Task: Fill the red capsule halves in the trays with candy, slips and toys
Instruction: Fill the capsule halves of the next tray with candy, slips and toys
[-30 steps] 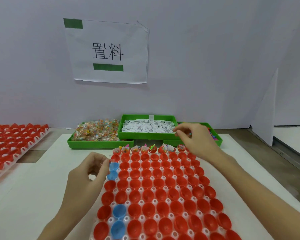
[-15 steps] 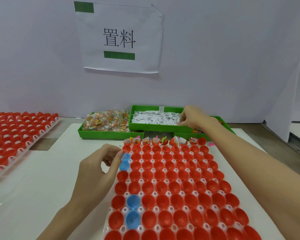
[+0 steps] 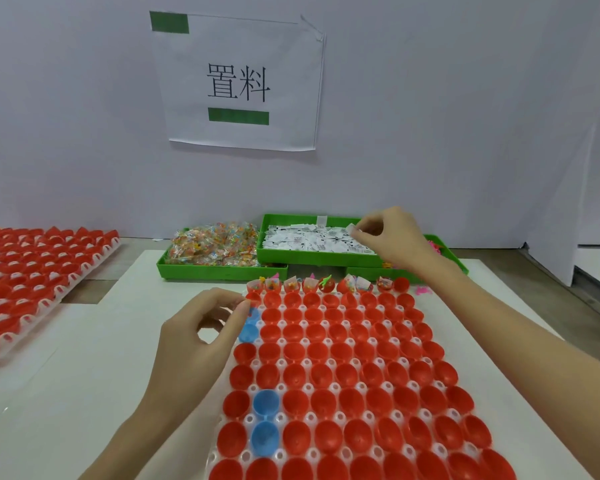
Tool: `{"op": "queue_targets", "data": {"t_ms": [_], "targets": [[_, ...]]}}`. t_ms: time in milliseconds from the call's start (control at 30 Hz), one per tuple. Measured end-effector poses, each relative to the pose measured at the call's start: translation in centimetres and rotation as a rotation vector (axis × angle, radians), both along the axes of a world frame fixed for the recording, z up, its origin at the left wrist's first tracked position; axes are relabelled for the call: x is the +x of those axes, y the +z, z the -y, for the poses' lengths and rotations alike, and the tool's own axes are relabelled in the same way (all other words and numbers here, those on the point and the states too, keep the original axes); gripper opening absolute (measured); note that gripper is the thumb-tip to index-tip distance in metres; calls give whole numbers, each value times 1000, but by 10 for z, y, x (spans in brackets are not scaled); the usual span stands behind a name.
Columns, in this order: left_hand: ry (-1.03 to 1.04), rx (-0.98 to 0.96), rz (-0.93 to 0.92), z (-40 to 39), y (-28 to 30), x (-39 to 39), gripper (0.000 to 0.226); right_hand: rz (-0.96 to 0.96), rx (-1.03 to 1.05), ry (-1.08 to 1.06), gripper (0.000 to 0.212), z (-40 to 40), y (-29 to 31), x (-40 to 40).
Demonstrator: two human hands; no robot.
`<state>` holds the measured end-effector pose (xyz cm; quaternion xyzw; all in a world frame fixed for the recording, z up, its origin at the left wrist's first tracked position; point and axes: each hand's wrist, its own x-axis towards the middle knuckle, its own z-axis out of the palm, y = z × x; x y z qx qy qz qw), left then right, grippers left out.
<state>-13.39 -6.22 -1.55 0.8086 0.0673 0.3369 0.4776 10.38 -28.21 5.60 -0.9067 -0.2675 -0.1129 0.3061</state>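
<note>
A clear tray [image 3: 250, 419] of open red capsule halves [image 3: 350, 372] lies in front of me, with a few blue halves [image 3: 265, 403] on its left side. The far row [image 3: 312, 285] holds candy, slips and toys. My right hand [image 3: 388, 237] is over the green bin of white paper slips [image 3: 312, 239] and pinches one slip [image 3: 352, 229]. My left hand [image 3: 201, 327] rests at the tray's left edge, its fingers curled with thumb and fingertips together; I cannot see anything in it.
A green bin of wrapped candy [image 3: 215, 244] stands left of the slip bin, and a green bin of small toys [image 3: 440, 247] stands to the right, partly behind my arm. A second tray of red halves [image 3: 32, 271] lies at far left. One pink toy [image 3: 423, 290] lies loose on the table.
My right hand has gone from the tray's far row back to the slip bin and has lifted a slip. My left hand stays by the tray's left edge.
</note>
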Motion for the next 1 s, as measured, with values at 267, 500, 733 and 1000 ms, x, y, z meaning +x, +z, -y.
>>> {"op": "queue_targets", "data": {"t_ms": [267, 500, 733, 1000], "targets": [[-250, -371, -44, 26, 12, -9, 17, -48, 229, 285, 25, 7, -21, -152], [-371, -342, -51, 32, 12, -14, 17, -73, 204, 307, 16, 12, -31, -180], [-445, -267, -52, 34, 14, -15, 20, -16, 163, 269, 18, 15, -34, -178], [-422, -79, -40, 32, 10, -15, 14, -15, 30, 333, 16, 16, -29, -182]]}}
